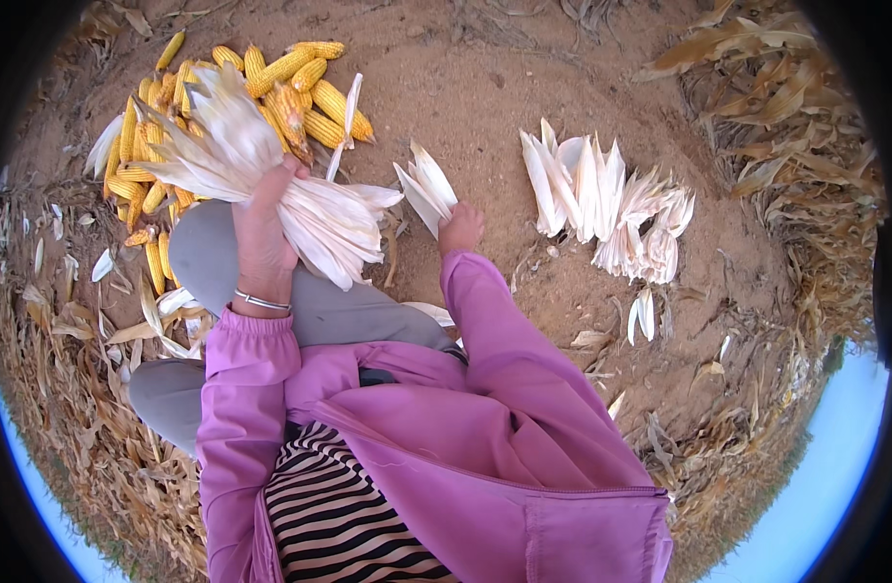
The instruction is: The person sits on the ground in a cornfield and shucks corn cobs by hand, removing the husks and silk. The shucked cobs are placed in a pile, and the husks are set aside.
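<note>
My left hand, with a metal bangle at its wrist, grips the middle of a large bunch of pale corn husks above my bent knee. The husks fan out on both sides of the fist. In my right hand, further right and low over the soil, is a small sheaf of dry husks, its pointed tips facing up and left. The two hands are apart. Past the left hand lies a heap of husked yellow corn cobs, partly hidden behind the bunch.
Several bundles of pale husks lie in a row on the reddish soil at the right. A small husk piece lies below them. Dry corn leaves are piled along the right rim, with more litter at the lower left.
</note>
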